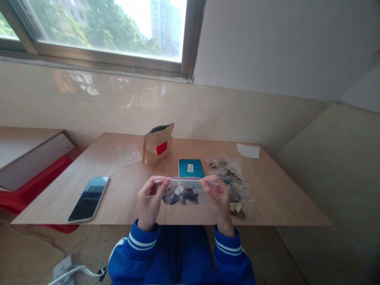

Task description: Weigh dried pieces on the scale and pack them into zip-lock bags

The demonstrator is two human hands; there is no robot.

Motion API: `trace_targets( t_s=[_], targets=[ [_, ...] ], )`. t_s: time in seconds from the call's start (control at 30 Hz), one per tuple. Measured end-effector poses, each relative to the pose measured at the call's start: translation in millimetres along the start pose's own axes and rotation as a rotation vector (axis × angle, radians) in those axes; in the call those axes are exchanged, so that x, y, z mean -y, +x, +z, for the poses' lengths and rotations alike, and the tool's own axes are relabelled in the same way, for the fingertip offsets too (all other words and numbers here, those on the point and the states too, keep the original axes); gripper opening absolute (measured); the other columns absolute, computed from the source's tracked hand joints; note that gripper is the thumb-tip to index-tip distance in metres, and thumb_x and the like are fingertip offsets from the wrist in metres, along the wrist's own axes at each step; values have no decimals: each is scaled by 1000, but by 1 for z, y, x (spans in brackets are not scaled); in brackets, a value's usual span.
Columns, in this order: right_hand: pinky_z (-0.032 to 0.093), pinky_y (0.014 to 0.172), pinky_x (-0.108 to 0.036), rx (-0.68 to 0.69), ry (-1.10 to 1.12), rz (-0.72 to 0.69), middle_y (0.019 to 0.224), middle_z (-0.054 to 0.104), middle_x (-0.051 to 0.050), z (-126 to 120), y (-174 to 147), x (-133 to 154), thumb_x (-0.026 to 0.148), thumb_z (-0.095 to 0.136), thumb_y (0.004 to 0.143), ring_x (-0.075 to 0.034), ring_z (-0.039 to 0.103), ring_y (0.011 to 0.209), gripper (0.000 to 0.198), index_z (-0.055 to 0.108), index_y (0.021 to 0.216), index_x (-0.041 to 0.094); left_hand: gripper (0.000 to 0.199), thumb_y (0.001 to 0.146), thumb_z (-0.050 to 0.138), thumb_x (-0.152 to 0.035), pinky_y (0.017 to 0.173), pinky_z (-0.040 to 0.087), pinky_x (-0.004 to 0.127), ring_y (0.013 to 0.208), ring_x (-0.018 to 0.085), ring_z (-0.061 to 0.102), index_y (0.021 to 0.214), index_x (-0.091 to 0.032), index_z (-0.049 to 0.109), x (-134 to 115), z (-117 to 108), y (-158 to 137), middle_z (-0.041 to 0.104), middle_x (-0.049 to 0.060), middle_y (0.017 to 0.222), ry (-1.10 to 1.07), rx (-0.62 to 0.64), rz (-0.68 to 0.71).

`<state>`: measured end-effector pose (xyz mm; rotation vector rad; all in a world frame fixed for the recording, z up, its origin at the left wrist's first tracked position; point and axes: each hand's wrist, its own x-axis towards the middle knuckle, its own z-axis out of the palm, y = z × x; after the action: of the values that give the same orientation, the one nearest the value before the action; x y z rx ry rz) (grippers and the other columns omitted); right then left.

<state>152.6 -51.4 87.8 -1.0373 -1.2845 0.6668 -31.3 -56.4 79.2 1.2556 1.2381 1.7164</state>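
A clear zip-lock bag with a red seal line hangs between my hands above the table's near edge. Dark dried pieces and a small white packet lie inside it. My left hand pinches the left end of its top edge. Closed on the right end of the same edge is my right hand. Right behind the bag lies a teal box with a white label. Several similar filled zip-lock bags overlap on the table beside my right hand.
An open kraft paper pouch with a red label stands at the back of the wooden table. Next to it lies a clear plastic bag. A phone rests at the left, and a white paper piece at the back right.
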Motion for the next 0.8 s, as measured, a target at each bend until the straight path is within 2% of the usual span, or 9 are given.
trace_targets(
  t_s=[0.17, 0.3, 0.4, 0.5, 0.6, 0.8],
  targets=[
    [48, 68, -30, -2, 62, 21, 69, 59, 1, 4, 1, 1, 32, 66, 83, -16, 57, 69, 17, 62, 70, 23, 18, 79, 70, -36, 57, 47, 21, 64, 12, 59, 76, -19, 67, -1, 2, -3, 63, 0, 71, -33, -14, 31],
    [50, 66, -27, 67, 265, 172, 72, 60, 3, 8, 0, -2, 35, 63, 85, -13, 60, 65, 12, 62, 82, 23, 16, 82, 67, -35, 63, 50, 21, 73, 13, 62, 84, -19, 68, 0, 3, -1, 65, 2, 85, -156, 141, -22],
    [50, 67, -26, 180, 297, 231, 76, 65, 2, 8, -1, -5, 37, 62, 86, -13, 63, 69, 17, 64, 96, 24, 16, 79, 70, -34, 67, 52, 23, 79, 15, 64, 82, -18, 71, 0, 3, 1, 67, 4, 86, -148, 237, -37],
    [50, 68, -25, 225, 237, 187, 78, 64, 1, 8, -1, -5, 35, 66, 84, -13, 62, 71, 14, 67, 91, 22, 15, 78, 72, -32, 64, 51, 23, 74, 14, 64, 75, -17, 71, -2, 3, 2, 67, 3, 79, -119, 221, -38],
    [50, 67, -26, 182, 156, 88, 77, 62, -1, 9, 0, -4, 33, 68, 82, -14, 60, 72, 14, 67, 75, 20, 15, 78, 72, -31, 62, 51, 22, 71, 13, 63, 74, -17, 71, -4, 2, 2, 67, 3, 77, -109, 200, -32],
    [50, 68, -27, 88, 33, -20, 74, 62, -1, 10, 2, -2, 29, 69, 80, -15, 59, 73, 14, 66, 70, 20, 9, 77, 73, -27, 65, 51, 22, 74, 13, 64, 74, -18, 73, -2, 1, 0, 68, 2, 78, -75, 167, 14]
  ],
)
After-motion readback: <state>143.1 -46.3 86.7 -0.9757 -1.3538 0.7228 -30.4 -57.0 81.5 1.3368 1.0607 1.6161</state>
